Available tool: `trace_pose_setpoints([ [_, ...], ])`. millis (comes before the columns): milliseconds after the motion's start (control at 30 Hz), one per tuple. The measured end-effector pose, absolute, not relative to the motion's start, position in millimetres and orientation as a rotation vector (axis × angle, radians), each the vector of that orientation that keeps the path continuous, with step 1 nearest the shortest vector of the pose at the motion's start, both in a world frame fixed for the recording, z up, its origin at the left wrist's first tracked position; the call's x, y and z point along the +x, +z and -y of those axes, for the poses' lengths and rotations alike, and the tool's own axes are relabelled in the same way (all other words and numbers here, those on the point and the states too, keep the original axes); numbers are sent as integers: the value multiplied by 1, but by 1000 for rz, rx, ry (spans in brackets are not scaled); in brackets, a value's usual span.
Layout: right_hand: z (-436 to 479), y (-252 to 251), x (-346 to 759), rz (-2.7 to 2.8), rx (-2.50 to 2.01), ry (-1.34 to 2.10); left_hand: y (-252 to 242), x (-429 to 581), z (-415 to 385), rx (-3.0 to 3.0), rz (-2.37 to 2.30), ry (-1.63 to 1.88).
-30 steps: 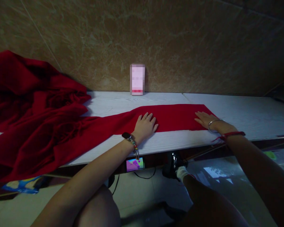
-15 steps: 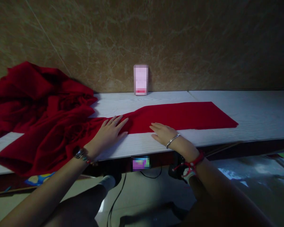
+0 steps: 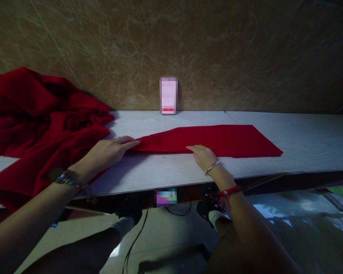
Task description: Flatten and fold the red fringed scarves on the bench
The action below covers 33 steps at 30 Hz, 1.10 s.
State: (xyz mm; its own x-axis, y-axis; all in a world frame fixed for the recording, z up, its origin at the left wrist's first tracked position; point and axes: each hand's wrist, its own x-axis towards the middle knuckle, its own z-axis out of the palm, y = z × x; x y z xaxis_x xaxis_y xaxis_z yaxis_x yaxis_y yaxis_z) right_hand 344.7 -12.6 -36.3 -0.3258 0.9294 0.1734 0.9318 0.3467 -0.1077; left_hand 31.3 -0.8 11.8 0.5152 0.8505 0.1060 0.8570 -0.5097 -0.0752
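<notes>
A red cloth (image 3: 223,140) lies across the white board, its right part flat and smooth with a slanted right end. To the left it runs into a loose, crumpled heap. My left hand (image 3: 110,152) is closed, thumb and fingers pinching the cloth where the flat strip meets the heap. On the strip's near edge, my right hand (image 3: 203,156) has its fingers curled together, gripping the border lightly. The left fingertips are partly hidden by the hand.
A pale pink phone-like device (image 3: 168,95), its screen blurred, leans on the brown marbled wall (image 3: 231,57). The white board (image 3: 311,140) ends at a dark front edge. Below are a small blurred screen (image 3: 165,196), a black cable (image 3: 135,239) and the wearer's legs.
My left hand has shifted left, from lying spread on the cloth to pinching it. The cloth's near edge there has moved up and the strip has narrowed. My right fingers have curled onto the edge.
</notes>
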Motion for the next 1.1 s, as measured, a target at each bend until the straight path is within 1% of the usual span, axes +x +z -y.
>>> trace_pose_setpoints([
  [100,12,-33,345,2303,-1713,49,15,35,0,-2496,1549,-111],
  [200,15,-33,347,2217,-1713,106,6,36,7,-2388,1581,-155],
  [367,23,-39,349,2131,-1598,117,-4,41,20,-2359,1621,-80],
  [433,26,-41,347,2105,-1533,110,-5,47,19,-2367,1545,-86],
  [567,32,-42,338,2015,-1524,107,-17,62,9,-2544,1191,-145],
  [633,35,-41,333,1934,-1557,58,-25,69,3,-2591,1057,-197],
  [733,39,-39,329,1869,-1592,-63,-29,77,-1,-2564,977,-237],
  [1100,43,-45,334,2310,-1486,-167,-19,90,2,-2460,1175,-159],
])
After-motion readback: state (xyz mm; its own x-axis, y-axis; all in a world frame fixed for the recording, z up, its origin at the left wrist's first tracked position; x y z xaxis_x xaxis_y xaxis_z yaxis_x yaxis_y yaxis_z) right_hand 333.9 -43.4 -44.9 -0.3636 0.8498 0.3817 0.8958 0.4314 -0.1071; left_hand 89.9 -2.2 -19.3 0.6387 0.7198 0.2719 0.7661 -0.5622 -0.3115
